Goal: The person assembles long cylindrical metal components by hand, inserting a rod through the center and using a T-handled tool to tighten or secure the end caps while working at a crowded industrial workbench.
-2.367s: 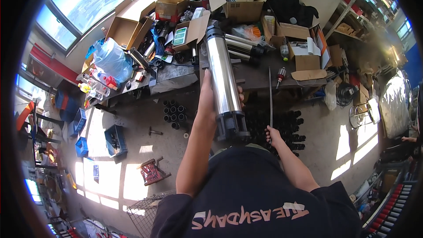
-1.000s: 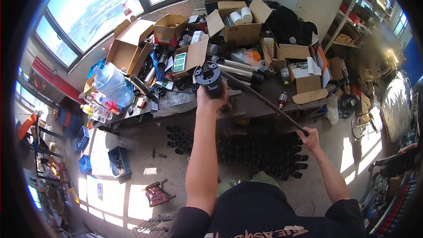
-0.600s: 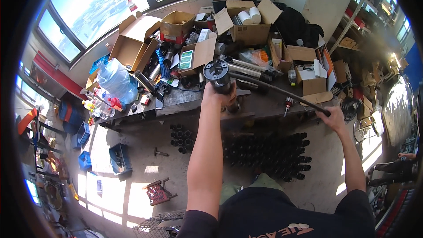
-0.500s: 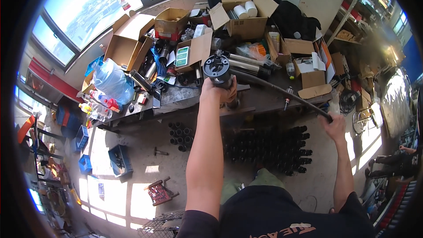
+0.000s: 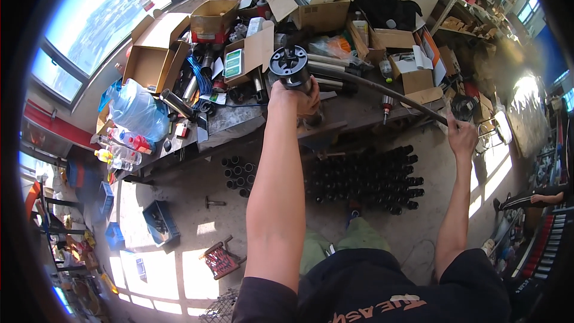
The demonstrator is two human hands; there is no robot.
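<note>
My left hand (image 5: 299, 99) is wrapped round a black cylindrical metal housing (image 5: 289, 67), just above the near edge of the workbench. Its ringed upper end, with holes and inner lugs, faces up. In my right hand (image 5: 462, 136), out to the right, is the end of a long dark bar (image 5: 391, 93). The bar runs left across the bench to the housing; whether it joins the housing or passes behind it, I cannot tell. Below the bar, a red and silver handheld tool (image 5: 387, 108) lies at the bench edge.
Open cardboard boxes (image 5: 323, 15), metal tubes (image 5: 335, 72) and clutter cover the workbench (image 5: 230, 124). Many black cylindrical parts (image 5: 365, 176) stand in rows on the floor near my feet. To the left are a hammer (image 5: 215, 202), a blue crate (image 5: 160, 224) and a small stool (image 5: 221, 258).
My right hand has swung its end of the bar farther from me and slightly right. The housing in my left hand sits a little higher in view. The whole view has shifted somewhat.
</note>
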